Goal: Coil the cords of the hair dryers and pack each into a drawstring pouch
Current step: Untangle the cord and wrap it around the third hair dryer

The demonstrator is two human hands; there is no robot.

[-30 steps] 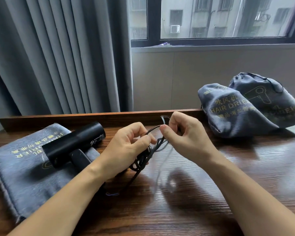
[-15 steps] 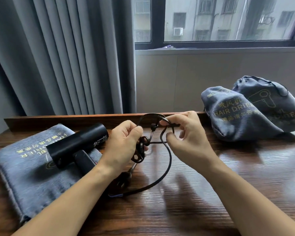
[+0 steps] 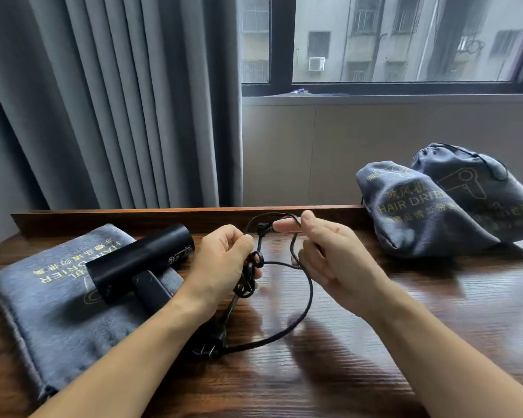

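Centre frame: thin black cord (image 3: 307,292), round in section, swung into one wide loop over glossy wood-grain table (image 3: 375,342). Left hand (image 3: 221,267) clenched round small bunched coils. Right hand (image 3: 335,254) loosely curled, forefinger hooked through the loop's top. Plug (image 3: 213,345) lying lower centre. One matte black cylindrical dryer (image 3: 139,260) on one flat grey felt-like pouch (image 3: 37,303), left. Two stuffed pouches (image 3: 429,212), touching, upper right against raised back ledge (image 3: 133,218). Bare wood lower right.
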